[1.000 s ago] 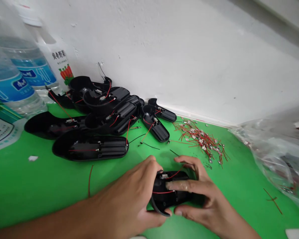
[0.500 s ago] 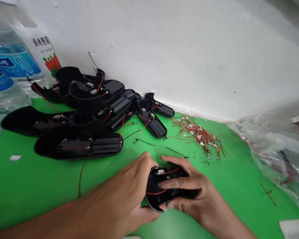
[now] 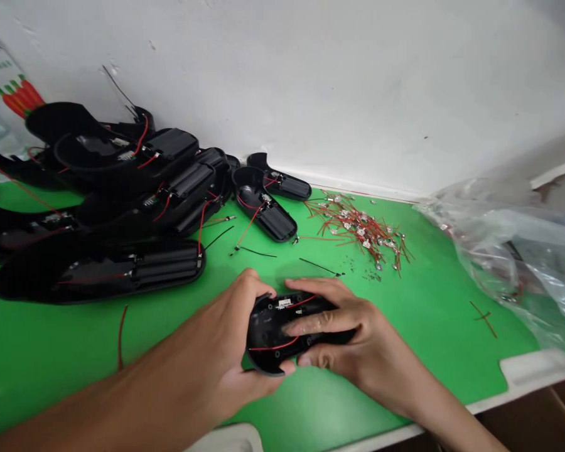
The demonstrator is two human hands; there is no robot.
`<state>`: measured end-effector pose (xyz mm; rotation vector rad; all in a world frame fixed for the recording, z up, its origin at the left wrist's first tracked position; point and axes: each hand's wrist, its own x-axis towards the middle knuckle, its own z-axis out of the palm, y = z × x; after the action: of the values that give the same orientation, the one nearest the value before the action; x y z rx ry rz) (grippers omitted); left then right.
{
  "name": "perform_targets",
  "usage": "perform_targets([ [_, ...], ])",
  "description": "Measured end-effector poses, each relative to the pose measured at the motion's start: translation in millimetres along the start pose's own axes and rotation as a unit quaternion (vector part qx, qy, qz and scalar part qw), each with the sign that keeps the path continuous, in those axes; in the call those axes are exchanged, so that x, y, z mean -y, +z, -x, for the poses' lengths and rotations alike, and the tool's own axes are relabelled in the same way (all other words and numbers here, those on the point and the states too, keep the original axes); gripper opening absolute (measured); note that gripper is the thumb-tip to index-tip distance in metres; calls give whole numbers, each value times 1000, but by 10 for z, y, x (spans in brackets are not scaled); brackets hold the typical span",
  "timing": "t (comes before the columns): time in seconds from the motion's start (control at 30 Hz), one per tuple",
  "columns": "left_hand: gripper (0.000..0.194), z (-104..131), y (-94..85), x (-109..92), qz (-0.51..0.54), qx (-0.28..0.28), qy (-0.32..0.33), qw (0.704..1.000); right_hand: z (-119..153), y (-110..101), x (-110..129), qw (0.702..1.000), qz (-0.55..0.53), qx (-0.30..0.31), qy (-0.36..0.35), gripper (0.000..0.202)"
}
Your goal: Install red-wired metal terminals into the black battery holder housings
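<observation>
A black plastic shell (image 3: 268, 323) with red wires and a small white connector is held between both hands, its hollow side up. My left hand (image 3: 235, 339) grips the curved, wider end, fingers on the far rim and thumb at the near rim. My right hand (image 3: 343, 326) wraps over the other end, one finger reaching into the hollow, the thumb along the near side. Part of the shell is hidden under the right hand. Just beyond the hands, a short black wire (image 3: 319, 267) lies on the green table (image 3: 405, 339).
Similar black shells (image 3: 169, 270) are piled at the left. Two smaller shells (image 3: 266, 210) lie near the white wall. Many red wires with metal tabs (image 3: 365, 229) form a heap behind the hands. Clear plastic bags (image 3: 503, 257) lie at the right; a carrot-printed package (image 3: 16, 94) stands back left.
The view has shifted right, so the table and its objects appear further left and slightly higher. Both hands keep their hold on the shell.
</observation>
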<state>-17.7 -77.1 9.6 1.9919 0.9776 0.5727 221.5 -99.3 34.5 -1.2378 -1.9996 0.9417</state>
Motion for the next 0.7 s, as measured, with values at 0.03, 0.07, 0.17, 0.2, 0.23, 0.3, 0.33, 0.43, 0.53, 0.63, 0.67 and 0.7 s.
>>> perform_targets([
  [0.03,44,-1,2,1,-1,-3,-3,1000,-2,3,-2,1000,-3,-1,0,43],
  [0.07,43,-2,3,1,-4,-6,-10,1000,-4,5,-3,1000,-3,-1,0,43],
  [0.17,45,-10,1,1,-23,-23,-18,999,6,5,2,1000,4,2,-3,46],
  [0.2,46,-13,-1,2,-27,-27,-21,999,19,3,7,1000,8,5,-2,48],
  [0.23,47,-17,-3,3,-29,-30,-23,999,39,2,14,1000,10,8,0,51],
  [0.3,47,-28,-7,2,-29,-40,-28,998,97,6,30,1000,17,-1,5,65],
  [0.33,46,-34,-8,0,-29,-45,-33,998,131,11,36,999,29,-15,1,73],
  [0.43,47,-49,-5,-12,-21,-63,-38,997,229,44,42,992,110,-54,-38,81],
  [0.53,48,-56,2,-22,-12,-68,-43,997,265,95,23,967,233,-46,-87,63],
  [0.63,48,-55,6,-32,-9,-67,-49,996,237,149,-17,936,322,-51,-133,46],
  [0.67,49,-54,7,-38,-8,-67,-52,996,226,164,-31,929,334,-56,-145,43],
  [0.7,48,-53,7,-45,-6,-64,-56,996,217,175,-43,926,340,-58,-153,41],
])
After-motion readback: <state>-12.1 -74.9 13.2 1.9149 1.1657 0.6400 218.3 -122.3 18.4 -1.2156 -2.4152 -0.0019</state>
